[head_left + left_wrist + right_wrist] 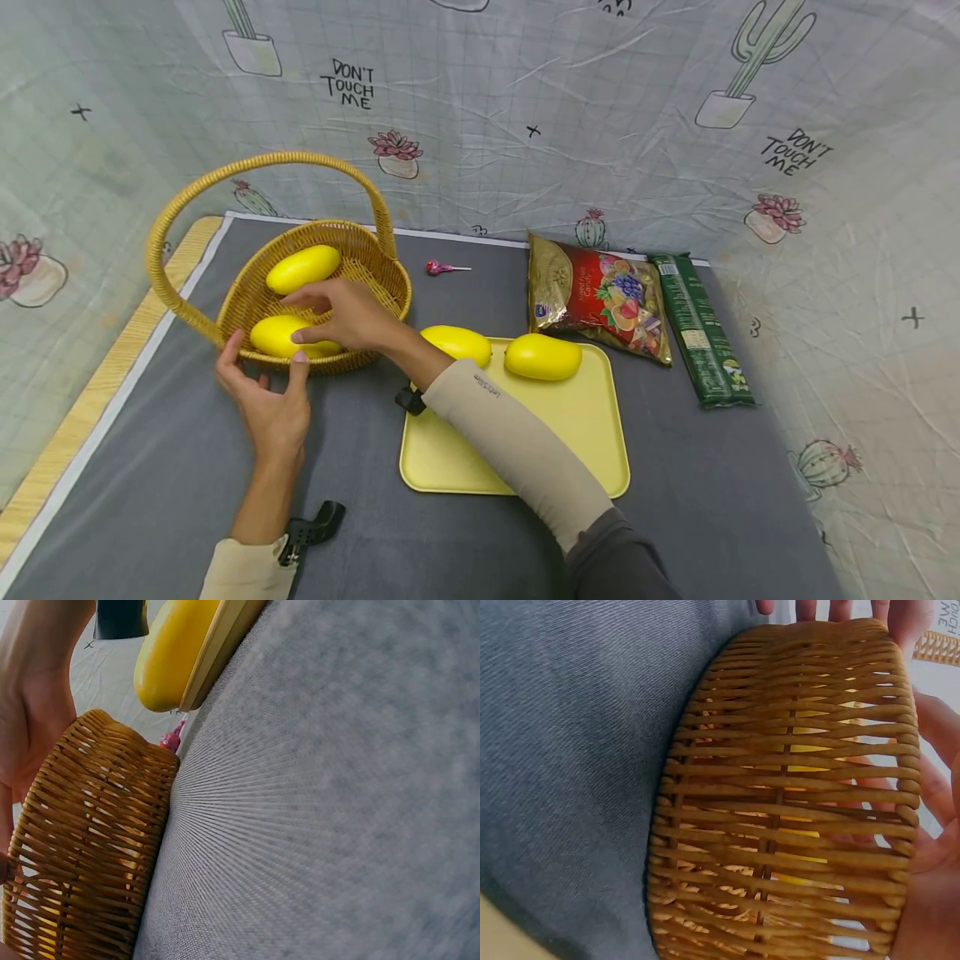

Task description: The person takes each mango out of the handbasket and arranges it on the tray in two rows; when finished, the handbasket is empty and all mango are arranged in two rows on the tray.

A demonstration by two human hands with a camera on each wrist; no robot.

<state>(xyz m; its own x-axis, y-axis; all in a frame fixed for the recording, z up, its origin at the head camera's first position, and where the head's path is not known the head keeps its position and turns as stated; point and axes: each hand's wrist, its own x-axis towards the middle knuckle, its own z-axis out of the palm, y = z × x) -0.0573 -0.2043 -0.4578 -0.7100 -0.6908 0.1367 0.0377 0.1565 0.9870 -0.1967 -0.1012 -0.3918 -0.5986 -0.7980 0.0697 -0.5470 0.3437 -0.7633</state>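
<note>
A wicker basket [352, 242] with a tall arched handle stands at the left of the table. Inside lie two yellow mangoes, one toward the back [303, 268] and one near the front rim [281, 336]. My right hand [348, 312] reaches over the rim and grips the front mango, thumb on its top and fingers on its far side. At the basket's near left edge, my left hand [270, 408] holds the rim with thumb and fingers spread apart. The woven side of the basket [787, 795] hides most of the mangoes in the right wrist view.
A yellow tray [585, 450] under my right forearm bears two more mangoes, one at its left [457, 343] and one at its right [543, 357]. Behind are a wrapped lollipop [442, 267], a bag of fruit candy [600, 296] and a long green packet [701, 333].
</note>
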